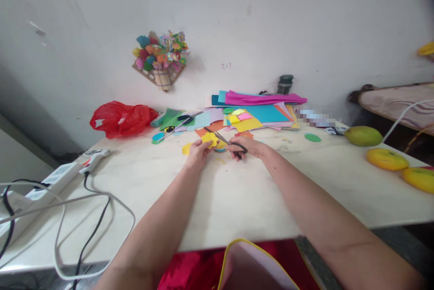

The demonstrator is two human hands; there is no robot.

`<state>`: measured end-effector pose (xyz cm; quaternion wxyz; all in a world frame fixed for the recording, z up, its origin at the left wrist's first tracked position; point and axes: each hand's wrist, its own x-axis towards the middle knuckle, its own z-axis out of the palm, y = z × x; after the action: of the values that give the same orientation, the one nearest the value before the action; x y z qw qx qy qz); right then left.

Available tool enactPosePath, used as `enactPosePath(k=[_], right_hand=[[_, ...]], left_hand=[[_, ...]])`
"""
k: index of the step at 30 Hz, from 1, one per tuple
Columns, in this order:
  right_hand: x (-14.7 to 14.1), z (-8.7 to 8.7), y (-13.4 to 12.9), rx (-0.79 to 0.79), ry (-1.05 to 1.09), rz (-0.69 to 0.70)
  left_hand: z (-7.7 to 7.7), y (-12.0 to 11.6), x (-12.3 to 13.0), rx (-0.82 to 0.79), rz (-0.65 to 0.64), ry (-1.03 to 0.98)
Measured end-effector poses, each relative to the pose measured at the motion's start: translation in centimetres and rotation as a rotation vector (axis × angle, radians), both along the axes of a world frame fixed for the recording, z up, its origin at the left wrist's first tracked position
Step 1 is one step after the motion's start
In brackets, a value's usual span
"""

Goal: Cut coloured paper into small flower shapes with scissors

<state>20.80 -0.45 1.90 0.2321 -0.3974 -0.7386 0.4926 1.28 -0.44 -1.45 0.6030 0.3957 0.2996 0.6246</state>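
**Yellow paper flower (210,139) beside scissors (241,146)**

The left hand (199,151) pinches the flower by its near edge, above a pale table (230,208). The right hand (252,146) is wrapped around the scissors, just beside the flower. Small yellow scraps (221,161) lie on the table below.

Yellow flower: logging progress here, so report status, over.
Left grip pinching yellow flower. Right grip on scissors, blades close to flower. Small yellow scraps on tabletop nearby.
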Motion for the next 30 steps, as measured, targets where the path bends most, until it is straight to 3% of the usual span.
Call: enactPosePath(k=[30], right_hand=[[-0.86,-0.81,0.24,-0.002,0.033,-0.061]], left_hand=[[0.31,-0.21,0.25,-0.04,-0.035,-0.071]])
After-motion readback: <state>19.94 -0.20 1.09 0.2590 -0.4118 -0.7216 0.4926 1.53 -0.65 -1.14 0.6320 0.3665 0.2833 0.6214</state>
